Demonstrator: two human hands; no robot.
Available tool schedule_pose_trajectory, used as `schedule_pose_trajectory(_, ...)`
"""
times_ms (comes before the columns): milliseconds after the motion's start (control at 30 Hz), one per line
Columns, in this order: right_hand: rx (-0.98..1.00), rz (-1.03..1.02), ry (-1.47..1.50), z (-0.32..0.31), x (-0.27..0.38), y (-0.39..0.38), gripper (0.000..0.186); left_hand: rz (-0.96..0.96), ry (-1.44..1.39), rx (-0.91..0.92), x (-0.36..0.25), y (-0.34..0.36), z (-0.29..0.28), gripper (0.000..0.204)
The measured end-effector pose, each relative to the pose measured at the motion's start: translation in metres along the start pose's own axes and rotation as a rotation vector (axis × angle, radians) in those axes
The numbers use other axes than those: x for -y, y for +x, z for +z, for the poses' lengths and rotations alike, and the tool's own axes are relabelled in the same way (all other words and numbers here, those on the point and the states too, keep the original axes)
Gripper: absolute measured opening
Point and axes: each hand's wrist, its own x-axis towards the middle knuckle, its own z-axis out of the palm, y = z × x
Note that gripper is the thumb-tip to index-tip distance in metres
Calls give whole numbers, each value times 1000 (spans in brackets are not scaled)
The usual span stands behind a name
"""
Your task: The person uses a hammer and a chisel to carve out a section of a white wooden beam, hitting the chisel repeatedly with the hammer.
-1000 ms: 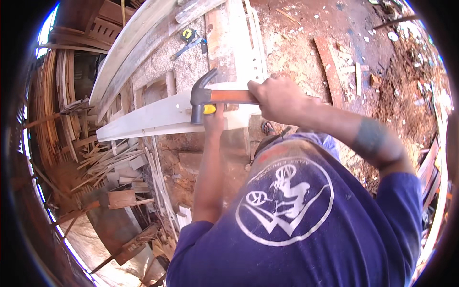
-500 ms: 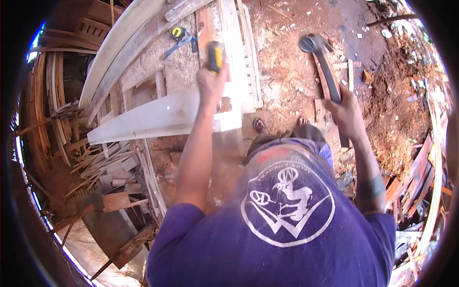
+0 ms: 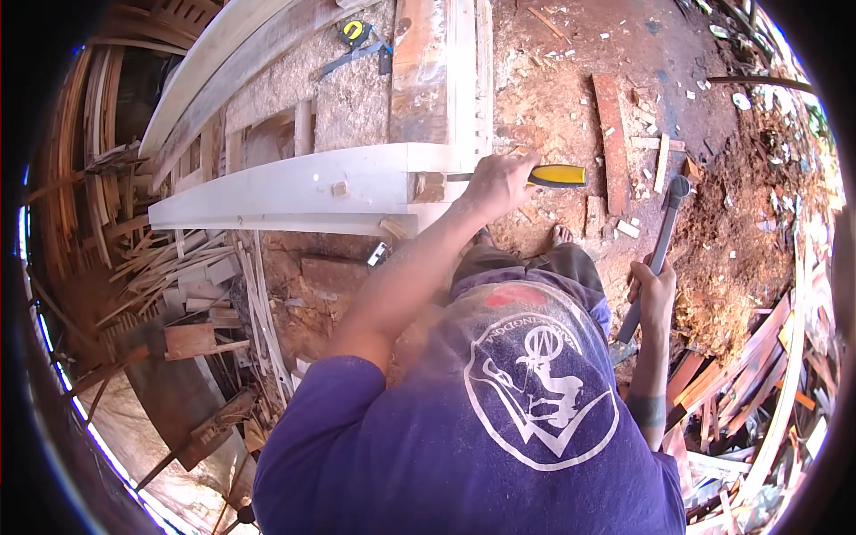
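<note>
Left hand (image 3: 499,183) clenches a yellow-handled steel chisel (image 3: 544,175), blade set into the pale wooden plank's notch (image 3: 430,185), while right hand (image 3: 654,287) grasps a grey-handled hammer (image 3: 655,254) alongside.

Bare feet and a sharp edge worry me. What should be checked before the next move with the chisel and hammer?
1. Left hand closed around the chisel: ok.
2. Chisel blade reaches the notch in the white beam: ok.
3. Right hand grips the hammer: ok.
4. Hammer held low, apart from the chisel: ok.
5. Bare foot close below the work: not ok.
6. Beam clamped or fixed: cannot tell.
</note>
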Motion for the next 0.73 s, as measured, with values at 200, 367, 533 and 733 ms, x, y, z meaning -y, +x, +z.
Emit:
schedule_pose_trajectory(200,-37,5,49,7,-1,-3,13,-10,-4,-3,3,-3,10,40)
schedule_pose_trajectory(367,-294,-44,207,-7,16,-7,12,-73,-54,-121,2,-2,8,31)
schedule_pose_trajectory(533,-357,-393,573,32,14,-10,7,-57,-27,-103,0,2,11,31)
schedule_pose_trajectory(733,250,-30,-106,61,0,-7,18,-19,7,-77,11,-2,24,43)
